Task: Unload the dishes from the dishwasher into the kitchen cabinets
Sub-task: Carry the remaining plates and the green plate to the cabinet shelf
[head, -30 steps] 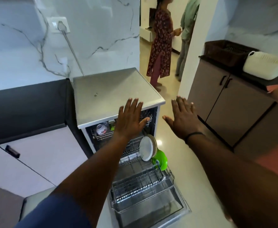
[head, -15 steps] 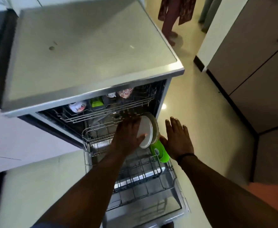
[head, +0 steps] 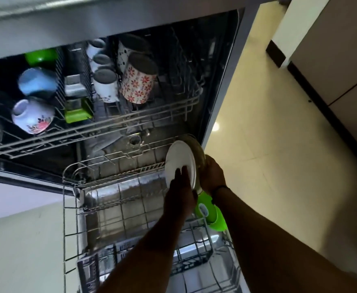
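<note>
Steel-grey dishwasher (head: 131, 22) standing open, filling most of the view, with cream floor tiles (head: 279, 144) to its right. Lower rack (head: 118, 204) of grey wire pulled out over the lowered door; upper rack (head: 93, 132) seated inside the tub. White plate (head: 178, 157) upright on edge at the right side of the lower rack, with a second, darker plate (head: 199, 153) close behind it. Left hand (head: 180, 191) against the near face of the white plate, fingers stretched flat up its surface, not curled. Right hand (head: 212, 175) wrapped around the rim of the darker plate from the right, gripping it. Green bowl (head: 214, 218) tilted on edge just below the right wrist, near the rack's right side. On the upper rack: red-flowered mug (head: 137, 83) lying tilted, white mug (head: 105, 85) just left of it, blue cup (head: 36, 83) and white floral cup (head: 32, 117) at the left, green cup (head: 41, 57) further back, small green container (head: 78, 114) between the two groups. Black band (head: 219, 190) on the right wrist.
</note>
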